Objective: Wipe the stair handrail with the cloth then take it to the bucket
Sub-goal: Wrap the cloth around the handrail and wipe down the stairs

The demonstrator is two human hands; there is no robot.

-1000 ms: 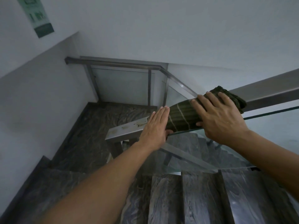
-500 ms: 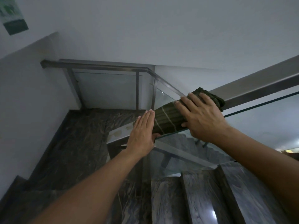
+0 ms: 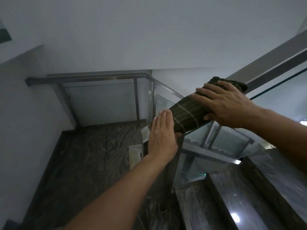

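Note:
A dark green cloth (image 3: 186,112) with thin pale stripes is wrapped over the metal stair handrail (image 3: 269,67), which slopes up to the right. My right hand (image 3: 224,103) presses down on the cloth's upper part, fingers spread over it and thumb hooked under the rail. My left hand (image 3: 162,135) lies flat with fingers together, touching the cloth's lower edge at the rail's low end. No bucket is in view.
A glass panel (image 3: 224,140) hangs below the handrail. Dark marble steps (image 3: 249,196) descend at the lower right, and a marble landing (image 3: 93,155) lies below left. A second railing (image 3: 93,78) borders the landing. Grey walls close in on the left and behind.
The view has swung left and closer to the rail's low end. Both hands stay on the cloth, which sits lower on the rail, with less bare metal showing beyond my left hand.

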